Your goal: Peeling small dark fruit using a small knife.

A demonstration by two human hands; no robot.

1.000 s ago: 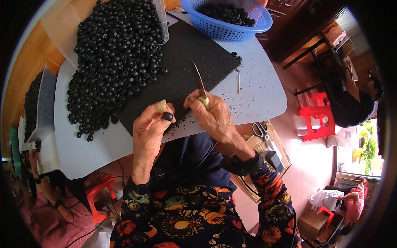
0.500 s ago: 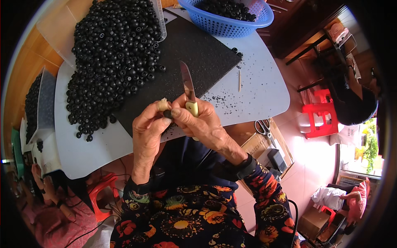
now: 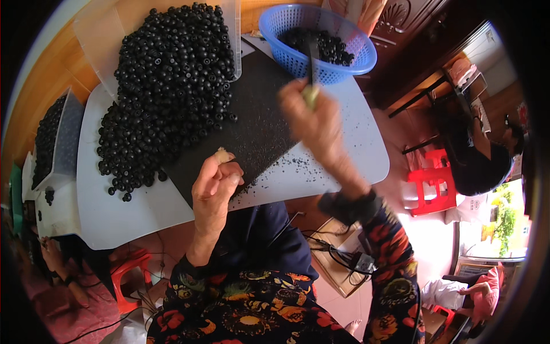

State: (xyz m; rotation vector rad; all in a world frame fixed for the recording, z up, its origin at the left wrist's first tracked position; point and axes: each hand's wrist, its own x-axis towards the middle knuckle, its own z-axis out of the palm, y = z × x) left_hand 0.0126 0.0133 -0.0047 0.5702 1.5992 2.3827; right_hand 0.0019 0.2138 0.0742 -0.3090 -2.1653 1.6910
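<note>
My right hand (image 3: 315, 117), smeared by motion, is wrapped round a small knife with a pale yellow-green handle (image 3: 311, 97). Its blade (image 3: 313, 60) points up in front of the near side of a blue plastic basket (image 3: 275, 57) with black bead-like pieces (image 3: 338, 51) in it. Over the near edge of a dark board (image 3: 258, 103) is my left hand (image 3: 215, 189), fingers loosely curled and thumb apart from the forefinger, with no piece visible in it. A pale wrap (image 3: 222, 155) covers one fingertip. Beside it spreads a big heap of round black pieces with holes (image 3: 172, 86).
The heap spills from a clear tub (image 3: 94, 51) onto a pale table (image 3: 137, 212). Black crumbs (image 3: 298, 163) are strewn by the board. Another tub (image 3: 66, 137) stands left. Red stools (image 3: 429, 183) and other people are on both sides; a cardboard piece with cables (image 3: 338, 269) lies below.
My right hand has moved away from my left, up and right with the knife toward the blue basket. The dark piece between my hands is no longer visible. My left fingers have loosened.
</note>
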